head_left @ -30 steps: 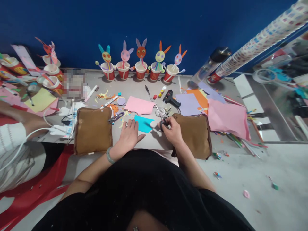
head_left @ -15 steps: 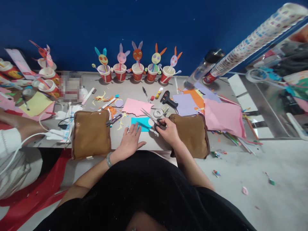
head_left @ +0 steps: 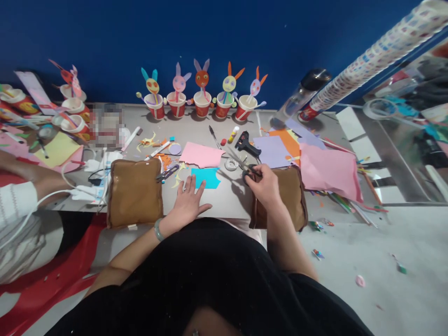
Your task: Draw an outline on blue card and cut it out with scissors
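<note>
One grey table carries it all, with two brown cushions at its near edge, one to each side of the work. Between them the left hand lies palm down, fingers fanned wide, gripping nothing. And the right hand, over the right-side cushion, is curled tight around a pair of handles! Farther in lies the pink paper, ragged along its near edge. Now the scissors: loops in the right hand, blades angled forward and left, too blurred to call open or closed. They should feel stiff, heavier than any paper here; the loops are the place to hold, clear of the points. Smallest, the blue paper, flat on the table, left-hand fingertips seemingly on its left end. It's surely light and flexible, apt to slide or crease; a pinch at the edge or a flat press suits it.
</note>
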### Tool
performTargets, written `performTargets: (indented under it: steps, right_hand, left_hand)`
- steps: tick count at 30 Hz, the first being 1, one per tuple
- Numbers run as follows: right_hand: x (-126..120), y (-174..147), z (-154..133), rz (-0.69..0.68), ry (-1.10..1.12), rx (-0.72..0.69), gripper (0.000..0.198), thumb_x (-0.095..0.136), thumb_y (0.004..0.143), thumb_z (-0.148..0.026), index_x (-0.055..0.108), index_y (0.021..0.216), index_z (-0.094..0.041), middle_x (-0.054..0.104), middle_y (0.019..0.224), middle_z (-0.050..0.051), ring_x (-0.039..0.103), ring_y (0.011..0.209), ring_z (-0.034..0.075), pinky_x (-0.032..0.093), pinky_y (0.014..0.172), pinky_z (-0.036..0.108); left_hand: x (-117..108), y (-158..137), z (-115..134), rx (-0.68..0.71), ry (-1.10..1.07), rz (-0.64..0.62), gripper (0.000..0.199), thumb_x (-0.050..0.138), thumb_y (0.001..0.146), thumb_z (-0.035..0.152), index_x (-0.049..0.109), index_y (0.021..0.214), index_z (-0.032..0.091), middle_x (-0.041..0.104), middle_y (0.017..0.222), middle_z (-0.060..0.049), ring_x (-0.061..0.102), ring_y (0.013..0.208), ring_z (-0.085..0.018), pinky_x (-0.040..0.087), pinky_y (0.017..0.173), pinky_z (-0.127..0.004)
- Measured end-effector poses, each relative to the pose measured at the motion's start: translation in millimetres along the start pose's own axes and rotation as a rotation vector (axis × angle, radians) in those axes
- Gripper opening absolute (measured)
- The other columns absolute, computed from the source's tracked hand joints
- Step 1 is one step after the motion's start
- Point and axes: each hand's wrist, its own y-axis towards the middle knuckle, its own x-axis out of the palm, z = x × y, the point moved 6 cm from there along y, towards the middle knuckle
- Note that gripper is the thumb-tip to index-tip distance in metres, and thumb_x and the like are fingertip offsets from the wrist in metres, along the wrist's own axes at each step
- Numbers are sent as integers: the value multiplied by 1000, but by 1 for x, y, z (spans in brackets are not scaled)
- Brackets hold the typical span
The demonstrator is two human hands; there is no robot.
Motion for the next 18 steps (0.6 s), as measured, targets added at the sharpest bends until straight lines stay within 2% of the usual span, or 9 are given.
performTargets:
  steps: [4,7,13,16,18]
  right_hand:
    - [-33,9,22,103,-236,64,31,69,73,-38,58,95,-20,69,99,12,64,92,27,50,88,43]
    - [-60,11,42,150,-390,205,40,69,72,-39,59,105,-18,67,108,16,63,100,30,48,92,45]
    - [-98,6,65,109,-593,413,52,66,76,-43,63,119,-14,64,126,22,61,111,35,45,96,48]
    - [-108,4,71,60,-672,437,53,66,76,-41,67,120,-13,64,127,24,59,117,37,44,98,48]
    - [-113,4,76,22,-721,437,52,66,76,-41,69,120,-13,66,125,24,61,115,36,45,93,47]
  left_hand:
    - [-5,-2,-3,8,-19,-29,84,55,93,63,35,159,14,26,164,-30,26,153,-45,23,121,-62]
    - [-14,-8,-7,43,-35,-33,81,55,93,61,36,158,16,29,164,-27,27,154,-43,18,123,-62]
    - [-40,-15,-17,89,30,-90,70,58,94,50,45,152,14,39,160,-24,37,148,-41,18,124,-60]
    - [-49,-12,-25,92,50,-132,67,59,94,48,47,150,12,42,158,-23,39,147,-40,18,125,-59]
    - [-54,-9,-33,83,37,-122,65,59,94,47,49,148,12,45,156,-23,40,147,-40,16,125,-60]
